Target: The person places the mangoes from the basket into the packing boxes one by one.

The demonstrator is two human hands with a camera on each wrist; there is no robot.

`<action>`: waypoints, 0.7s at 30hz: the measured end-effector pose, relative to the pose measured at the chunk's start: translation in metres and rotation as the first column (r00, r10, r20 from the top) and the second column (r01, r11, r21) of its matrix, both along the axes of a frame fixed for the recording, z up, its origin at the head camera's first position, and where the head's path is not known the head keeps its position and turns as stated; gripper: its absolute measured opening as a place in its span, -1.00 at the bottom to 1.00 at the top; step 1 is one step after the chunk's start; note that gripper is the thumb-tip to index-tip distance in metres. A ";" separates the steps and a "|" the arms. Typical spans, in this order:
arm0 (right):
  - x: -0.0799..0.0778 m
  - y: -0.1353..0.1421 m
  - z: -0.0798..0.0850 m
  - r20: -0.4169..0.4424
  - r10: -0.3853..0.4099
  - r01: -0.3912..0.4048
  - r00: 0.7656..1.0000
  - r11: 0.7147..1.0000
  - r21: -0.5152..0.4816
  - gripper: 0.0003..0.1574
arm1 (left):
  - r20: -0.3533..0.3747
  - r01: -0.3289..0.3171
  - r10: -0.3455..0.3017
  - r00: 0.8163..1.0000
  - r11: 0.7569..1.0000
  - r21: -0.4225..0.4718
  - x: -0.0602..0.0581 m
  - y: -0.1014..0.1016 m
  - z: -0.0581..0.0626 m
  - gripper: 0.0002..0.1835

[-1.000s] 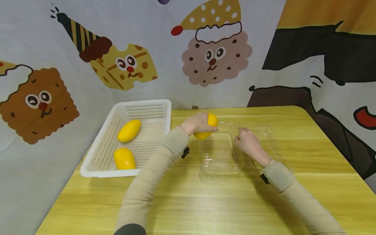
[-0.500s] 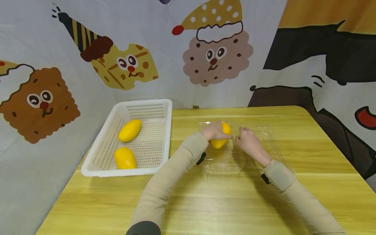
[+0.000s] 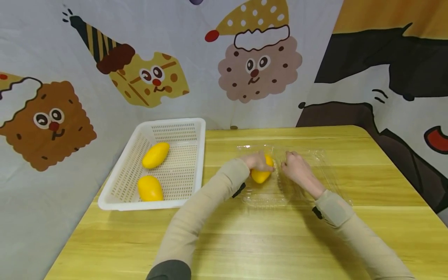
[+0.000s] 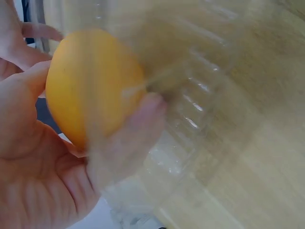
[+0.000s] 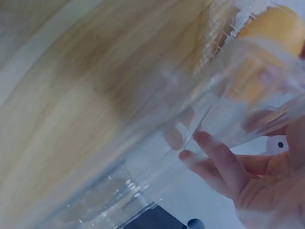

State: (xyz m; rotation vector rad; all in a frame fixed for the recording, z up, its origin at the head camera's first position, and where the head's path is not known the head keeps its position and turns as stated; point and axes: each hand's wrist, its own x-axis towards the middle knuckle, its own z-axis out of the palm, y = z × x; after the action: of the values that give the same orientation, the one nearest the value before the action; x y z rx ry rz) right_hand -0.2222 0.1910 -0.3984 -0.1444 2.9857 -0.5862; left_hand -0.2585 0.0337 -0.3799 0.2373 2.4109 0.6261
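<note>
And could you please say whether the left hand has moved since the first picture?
Yes, the left hand has moved rightward, farther from the white basket.

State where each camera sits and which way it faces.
Head: worn on the head, facing forward and down at table, basket and clear container; left hand, right hand and sleeves show.
Left wrist: on that wrist, facing the held yellow fruit; left hand shows.
Right wrist: on that wrist, facing the clear container; right hand shows.
Shared: both wrist views show yellow fruit and clear container.
</note>
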 end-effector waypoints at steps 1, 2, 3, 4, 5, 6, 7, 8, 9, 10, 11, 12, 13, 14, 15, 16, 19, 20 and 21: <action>0.000 0.000 0.000 -0.001 -0.001 0.001 1.000 1.000 0.003 -0.31 | 0.006 0.001 -0.001 1.000 1.000 -0.006 0.000 0.000 -0.002 -0.09; 0.000 0.000 0.000 0.000 -0.002 0.002 1.000 1.000 0.005 -0.31 | 0.007 0.004 -0.004 1.000 1.000 -0.007 -0.001 0.000 -0.003 -0.10; 0.000 0.000 0.000 -0.001 -0.001 0.001 1.000 1.000 0.007 -0.31 | 0.012 0.000 0.000 1.000 1.000 0.004 -0.001 0.000 -0.005 -0.10; 0.000 0.001 0.000 -0.002 0.000 0.000 1.000 1.000 0.010 -0.31 | 0.019 -0.003 0.003 1.000 1.000 0.023 -0.002 0.001 -0.006 -0.12; 0.000 0.001 0.001 -0.001 0.000 0.000 1.000 1.000 0.008 -0.31 | 0.022 -0.006 0.005 1.000 0.999 0.041 -0.002 0.001 -0.007 -0.14; 0.000 0.000 0.001 -0.003 0.001 0.000 1.000 1.000 0.010 -0.32 | 0.019 -0.006 0.005 1.000 0.998 0.055 -0.003 0.002 -0.007 -0.16; 0.000 0.000 0.001 -0.004 0.002 -0.002 1.000 1.000 0.009 -0.32 | 0.016 -0.004 0.003 1.000 0.998 0.066 -0.003 0.002 -0.008 -0.18; 0.000 0.000 0.000 -0.005 0.003 -0.003 1.000 1.000 0.008 -0.32 | 0.011 -0.004 0.003 1.000 0.997 0.078 -0.004 0.003 -0.008 -0.22; -0.001 0.000 0.000 -0.008 0.005 -0.005 1.000 1.000 0.009 -0.33 | 0.007 -0.001 0.000 1.000 0.997 0.083 -0.005 0.003 -0.008 -0.24; 0.000 0.000 0.001 -0.009 0.005 -0.005 1.000 1.000 0.007 -0.33 | -0.003 0.004 -0.003 1.000 0.997 0.083 -0.006 0.004 -0.007 -0.27; 0.000 0.000 0.001 -0.009 0.005 -0.005 1.000 1.000 0.004 -0.33 | -0.015 0.011 -0.010 1.000 0.997 0.078 -0.006 0.004 -0.006 -0.31; 0.000 0.000 0.001 -0.011 0.005 -0.005 1.000 1.000 0.003 -0.33 | -0.028 0.021 -0.019 0.999 0.997 0.068 -0.007 0.004 -0.005 -0.34; 0.000 0.001 0.001 -0.011 0.005 -0.005 1.000 1.000 0.002 -0.33 | -0.039 0.033 -0.031 0.999 0.998 0.055 -0.007 0.004 -0.003 -0.36; 0.000 0.001 0.001 -0.012 0.006 -0.006 1.000 1.000 -0.002 -0.32 | -0.053 0.048 -0.046 0.998 0.998 0.038 -0.008 0.004 -0.002 -0.39; 0.000 0.001 0.001 -0.012 0.006 -0.006 1.000 1.000 -0.005 -0.32 | -0.063 0.061 -0.059 0.996 0.998 0.029 -0.008 0.003 -0.001 -0.41; 0.001 0.001 0.001 -0.011 0.006 -0.007 1.000 1.000 -0.009 -0.32 | -0.073 0.074 -0.072 0.995 0.997 0.018 -0.008 0.002 0.001 -0.43; 0.001 0.001 0.001 -0.017 0.010 -0.010 1.000 1.000 -0.012 -0.33 | -0.093 0.102 -0.100 0.991 0.995 0.016 -0.007 -0.004 0.008 -0.46; 0.001 0.001 0.001 -0.018 0.011 -0.011 1.000 1.000 -0.014 -0.33 | -0.096 0.106 -0.104 0.990 0.994 0.025 -0.007 -0.006 0.011 -0.48; 0.001 0.001 0.001 -0.019 0.010 -0.011 1.000 1.000 -0.013 -0.33 | -0.099 0.106 -0.102 0.990 0.994 0.038 -0.006 -0.009 0.014 -0.48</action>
State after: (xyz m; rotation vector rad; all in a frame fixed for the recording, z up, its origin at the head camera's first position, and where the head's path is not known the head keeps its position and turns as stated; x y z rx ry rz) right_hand -0.2212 0.1925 -0.3976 -0.1675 2.9979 -0.6062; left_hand -0.2644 0.0250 -0.3659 0.4174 2.4604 0.6330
